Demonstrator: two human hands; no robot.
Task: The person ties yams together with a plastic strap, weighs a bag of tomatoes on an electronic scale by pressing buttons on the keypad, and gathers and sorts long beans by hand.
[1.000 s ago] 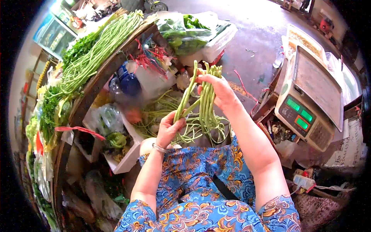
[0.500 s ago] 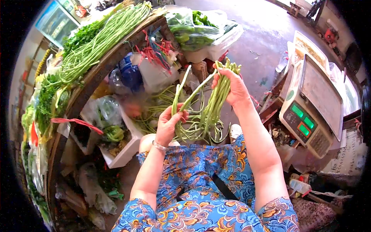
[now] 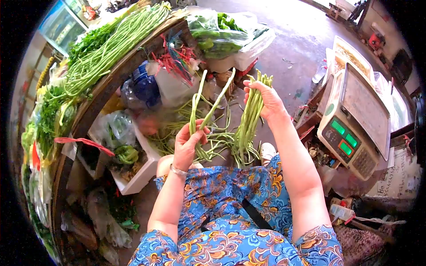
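A bundle of long green yardlong beans (image 3: pixel 250 111) hangs from my right hand (image 3: pixel 269 98), whose fingers wrap round it near its upper ends. My left hand (image 3: pixel 189 141) is closed on a few loose yardlong beans (image 3: pixel 218 103), two of which spread upward in a V. Their tips stand apart from the bundle. Below and beyond both hands, more loose yardlong beans (image 3: pixel 176 128) lie tangled near the floor, partly hidden by my left hand and the bundle.
Left, a curved wooden stall (image 3: pixel 95 95) carries greens and a long heap of beans (image 3: pixel 120 46). A white foam box (image 3: pixel 146 170) stands beneath it. Bagged green vegetables (image 3: pixel 217 33) sit ahead. On the right is a digital scale (image 3: pixel 350 124) with lit green displays.
My left hand has moved slightly left and down, and the bean tip that was by my right hand is now apart from the bundle. My right hand still grips the bundle.
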